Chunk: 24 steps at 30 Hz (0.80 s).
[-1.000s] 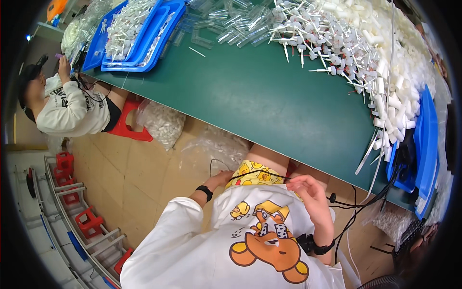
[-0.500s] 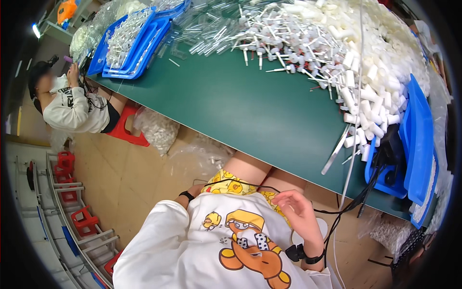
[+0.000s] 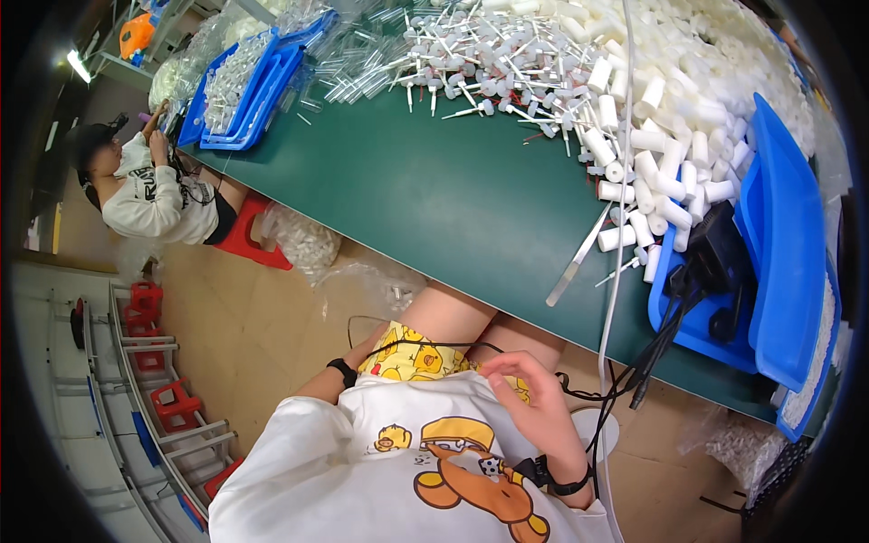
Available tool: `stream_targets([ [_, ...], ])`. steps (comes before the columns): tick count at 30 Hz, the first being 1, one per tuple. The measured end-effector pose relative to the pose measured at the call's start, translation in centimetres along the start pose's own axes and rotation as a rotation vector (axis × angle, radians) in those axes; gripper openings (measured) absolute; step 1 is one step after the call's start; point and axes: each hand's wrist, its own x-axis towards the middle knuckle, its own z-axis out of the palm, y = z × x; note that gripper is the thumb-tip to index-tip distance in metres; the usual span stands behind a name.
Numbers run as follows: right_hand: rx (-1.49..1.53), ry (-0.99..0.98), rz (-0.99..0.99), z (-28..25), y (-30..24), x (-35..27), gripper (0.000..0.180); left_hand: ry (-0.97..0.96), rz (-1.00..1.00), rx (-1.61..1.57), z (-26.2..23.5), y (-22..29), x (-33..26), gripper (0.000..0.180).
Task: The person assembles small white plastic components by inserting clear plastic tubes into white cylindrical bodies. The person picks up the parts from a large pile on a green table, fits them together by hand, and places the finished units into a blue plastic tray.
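Observation:
My right hand (image 3: 532, 398) hovers above my lap, beside the yellow patterned shorts (image 3: 418, 353). Its fingers are loosely bent and apart, and nothing shows in them. My left hand (image 3: 372, 347) rests low by my left thigh; its fingers are hidden. A thin dark cable (image 3: 453, 344) runs across my lap between the hands. On the green table (image 3: 407, 199) ahead lie metal tweezers (image 3: 572, 264), near many white cylinders (image 3: 644, 172). Farther back is a heap of thin white sticks with translucent caps (image 3: 489, 68).
Blue trays (image 3: 786, 244) stand at the right, with a black device (image 3: 715, 249) and cables in one. More blue trays (image 3: 243, 100) and clear tubes (image 3: 362, 72) lie far left. A white cord (image 3: 618, 281) crosses the table. Another person (image 3: 167, 195) sits on a red stool (image 3: 253, 237).
The view has turned somewhat to the right, so the table and its things sit farther left. My right hand stays over my lap with fingers slightly changed. Neither hand has visibly picked up anything.

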Motion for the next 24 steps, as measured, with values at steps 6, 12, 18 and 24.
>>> stream_targets([
  [6, 0.01, -0.03, -0.067, -1.1, 0.1, -0.5, 0.016, -0.05, 0.006, 0.3, 0.2, 1.5, 0.5, 0.03],
  [12, 0.034, 0.089, -0.051, -1.8, 0.9, -1.0, 0.015, -0.037, 0.042, 0.677, -1.1, 1.7, 3.0, 0.032],
  [18, 0.034, 0.16, -0.072, -1.0, 1.2, -1.2, 0.016, 0.027, 0.191, 0.98, -2.4, 2.2, 7.1, 0.035],
  [24, 0.021, 0.201, -0.062, 0.0, 1.4, -0.6, 0.014, 0.041, 0.112, 1.229, -0.1, 5.0, 6.0, 0.036],
])
